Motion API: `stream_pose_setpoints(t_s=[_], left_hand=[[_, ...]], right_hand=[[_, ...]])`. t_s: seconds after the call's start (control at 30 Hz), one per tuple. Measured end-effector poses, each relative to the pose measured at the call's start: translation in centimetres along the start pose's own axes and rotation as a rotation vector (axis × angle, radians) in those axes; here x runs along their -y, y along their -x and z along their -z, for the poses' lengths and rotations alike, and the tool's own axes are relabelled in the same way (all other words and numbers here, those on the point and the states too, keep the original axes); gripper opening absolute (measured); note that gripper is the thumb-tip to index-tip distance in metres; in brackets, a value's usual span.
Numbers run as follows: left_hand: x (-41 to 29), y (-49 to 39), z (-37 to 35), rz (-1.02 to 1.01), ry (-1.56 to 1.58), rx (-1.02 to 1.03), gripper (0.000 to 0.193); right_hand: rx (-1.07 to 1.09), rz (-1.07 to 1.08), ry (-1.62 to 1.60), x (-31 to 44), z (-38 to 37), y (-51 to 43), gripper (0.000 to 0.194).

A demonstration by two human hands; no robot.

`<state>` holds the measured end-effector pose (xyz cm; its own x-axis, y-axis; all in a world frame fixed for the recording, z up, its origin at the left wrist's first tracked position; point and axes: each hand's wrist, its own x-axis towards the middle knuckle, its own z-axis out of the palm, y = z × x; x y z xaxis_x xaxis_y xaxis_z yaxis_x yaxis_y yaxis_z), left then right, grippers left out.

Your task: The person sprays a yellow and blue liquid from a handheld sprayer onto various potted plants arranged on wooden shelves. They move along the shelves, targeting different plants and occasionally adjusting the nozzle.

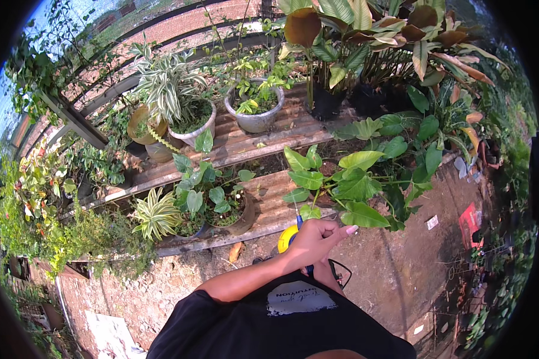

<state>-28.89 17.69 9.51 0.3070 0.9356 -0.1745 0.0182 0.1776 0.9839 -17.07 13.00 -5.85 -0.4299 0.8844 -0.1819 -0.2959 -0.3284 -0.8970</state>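
My left hand (316, 238) reaches across my front, its fingers curled and its thumb extended beside the edge of a broad green leaf (364, 214). Whether it pinches anything is unclear. Just beyond and partly under it shows a yellow and blue spray bottle (287, 238), its blue nozzle (299, 221) pointing towards the plants. My right hand (327, 272) lies mostly hidden behind the left wrist, around a blue part of the bottle. The leafy plant (357, 184) spreads from a pot whose rim is largely covered.
Corrugated shelves (269, 188) hold several potted plants, including a round grey pot (256, 112) and a white-rimmed pot (193, 128). A spiky variegated plant (157, 213) stands at the left. On the ground are a dry leaf (235, 252), a red object (469, 224) and white sheets (110, 334).
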Motion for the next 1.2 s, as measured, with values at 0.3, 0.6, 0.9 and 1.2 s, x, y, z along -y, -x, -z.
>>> stream_pose_setpoints(t_s=[0.3,0.6,0.9,1.2], left_hand=[[4.3,-2.9,0.2,-0.178,-0.28,0.237,0.04],[-1.4,0.6,1.0,-0.017,-0.249,0.238,0.05],[-3.1,0.8,-0.1,-0.173,-0.201,0.211,0.056],[-4.7,0.5,0.6,-0.3,-0.138,0.118,0.048]], right_hand=[[-0.054,-0.104,-0.002,-0.3,1.3,1.0,0.028],[0.029,-0.084,0.174,0.2,0.8,0.1,0.025],[0.023,-0.118,0.109,-0.1,1.1,-0.4,0.025],[0.021,-0.104,0.085,-0.8,1.5,-0.7,0.026]])
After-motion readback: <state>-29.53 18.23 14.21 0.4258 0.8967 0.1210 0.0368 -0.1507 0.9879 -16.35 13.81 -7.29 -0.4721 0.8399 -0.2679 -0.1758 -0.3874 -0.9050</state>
